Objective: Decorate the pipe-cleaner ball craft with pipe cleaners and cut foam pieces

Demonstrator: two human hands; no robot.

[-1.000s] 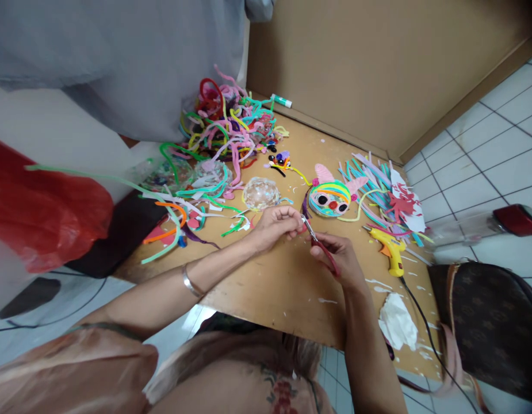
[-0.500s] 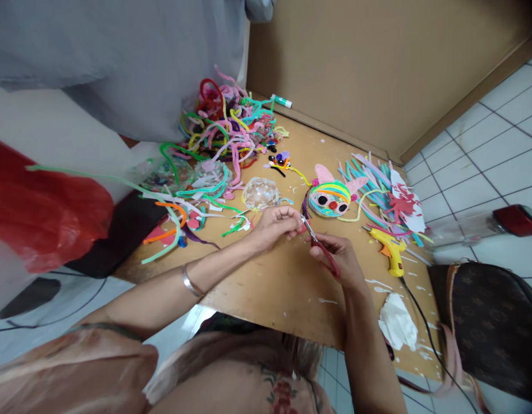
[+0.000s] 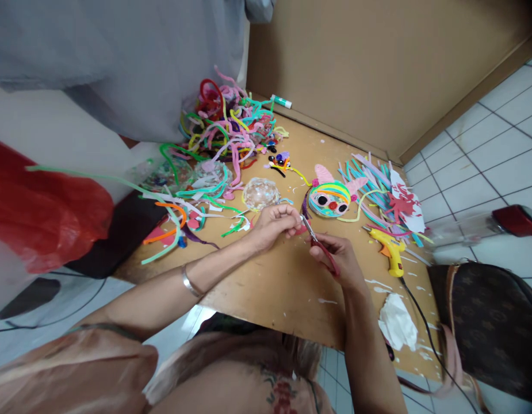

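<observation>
Red-handled scissors (image 3: 321,248) are gripped in my right hand (image 3: 341,259), their blades pointing up and left. The blade tips meet the fingertips of my left hand (image 3: 278,227), which is closed in a pinch. A small pale bit shows at those fingertips, too small to name. Just beyond the scissors lies a round animal face (image 3: 331,201) wound in coloured pipe cleaners, with pink ears, black eyes and a red nose. A clear plastic dome (image 3: 261,194) sits behind my left hand.
A tangled heap of pipe cleaners (image 3: 231,123) fills the back left; a straighter bundle (image 3: 369,172) lies at the right. Near the right edge are a yellow glue gun (image 3: 390,250) with a black cord, a crumpled tissue (image 3: 398,322) and a brown handbag (image 3: 494,328). A glue stick (image 3: 282,102) lies at the back.
Both hands stay almost in place. The left fingers shift very slightly at the scissor tips; everything else looks the same.
</observation>
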